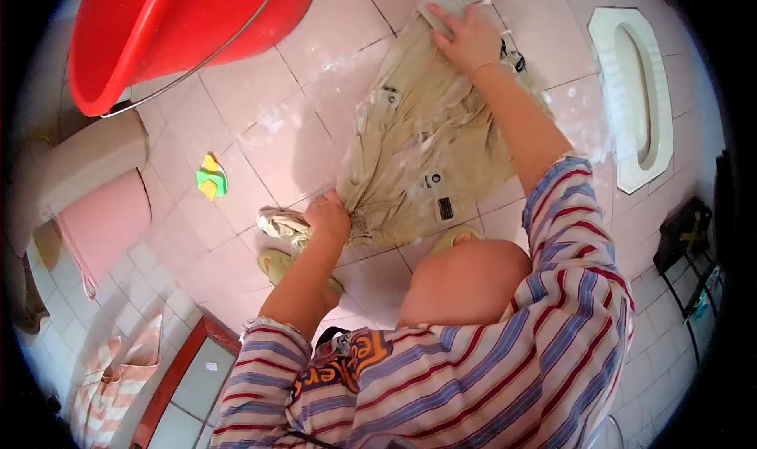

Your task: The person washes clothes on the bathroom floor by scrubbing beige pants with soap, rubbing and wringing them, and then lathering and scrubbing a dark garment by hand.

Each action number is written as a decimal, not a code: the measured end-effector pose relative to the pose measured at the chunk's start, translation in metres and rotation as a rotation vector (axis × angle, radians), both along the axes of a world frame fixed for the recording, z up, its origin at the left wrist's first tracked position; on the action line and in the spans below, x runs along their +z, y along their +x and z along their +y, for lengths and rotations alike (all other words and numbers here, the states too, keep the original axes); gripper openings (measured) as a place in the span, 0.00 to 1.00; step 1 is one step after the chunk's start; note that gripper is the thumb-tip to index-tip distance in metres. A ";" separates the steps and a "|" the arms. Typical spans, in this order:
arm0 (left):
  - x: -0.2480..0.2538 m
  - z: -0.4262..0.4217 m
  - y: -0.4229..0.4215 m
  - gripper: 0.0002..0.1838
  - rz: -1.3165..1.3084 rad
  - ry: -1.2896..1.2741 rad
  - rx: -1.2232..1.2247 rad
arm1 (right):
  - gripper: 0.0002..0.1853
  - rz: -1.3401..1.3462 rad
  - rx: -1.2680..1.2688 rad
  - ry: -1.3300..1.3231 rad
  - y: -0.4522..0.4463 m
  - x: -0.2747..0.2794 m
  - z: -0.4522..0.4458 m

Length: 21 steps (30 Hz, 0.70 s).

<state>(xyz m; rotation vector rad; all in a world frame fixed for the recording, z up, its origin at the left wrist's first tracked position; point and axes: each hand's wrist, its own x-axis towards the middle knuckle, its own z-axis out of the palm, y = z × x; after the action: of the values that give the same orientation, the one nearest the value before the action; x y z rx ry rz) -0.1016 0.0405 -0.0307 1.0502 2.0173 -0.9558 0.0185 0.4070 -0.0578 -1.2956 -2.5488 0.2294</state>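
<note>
A wet khaki garment (410,161) lies spread and wrinkled on the tiled floor, with patches of suds and small dark printed marks on it. My left hand (327,216) is closed on its bunched near-left edge, and a twisted end sticks out to the left. At the far end, my right hand (473,39) grips a pale, flat, rectangular block (447,11) pressed against the cloth. Whether that block is soap or the back of a brush, I cannot tell.
A red bucket (189,23) with a wire handle is at the upper left. A green and yellow plastic item (210,178) lies on the floor. On the right is a white squat toilet (662,102). A pink cloth (106,220) hangs at left.
</note>
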 end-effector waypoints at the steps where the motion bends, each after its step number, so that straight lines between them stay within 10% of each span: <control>1: -0.004 -0.001 -0.001 0.19 0.005 -0.027 0.013 | 0.26 -0.023 -0.028 0.008 -0.003 0.007 -0.005; 6: -0.005 0.004 0.007 0.19 0.086 -0.075 0.098 | 0.23 0.023 0.492 0.038 -0.024 0.012 -0.136; 10: -0.007 -0.007 0.003 0.20 0.022 -0.043 0.022 | 0.20 0.045 0.291 -0.013 0.025 -0.050 -0.096; 16: -0.030 -0.023 -0.001 0.20 0.024 0.051 0.062 | 0.25 -0.069 -0.099 -0.030 0.042 0.000 -0.036; 21: -0.001 -0.007 0.004 0.20 -0.015 0.022 0.121 | 0.19 0.434 0.740 -0.177 0.009 0.023 -0.188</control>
<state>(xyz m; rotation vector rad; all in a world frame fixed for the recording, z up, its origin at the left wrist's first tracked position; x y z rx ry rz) -0.0975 0.0330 -0.0317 0.9329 2.0576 -0.8619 0.0276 0.2188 -0.0348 -0.2325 -2.5221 0.7931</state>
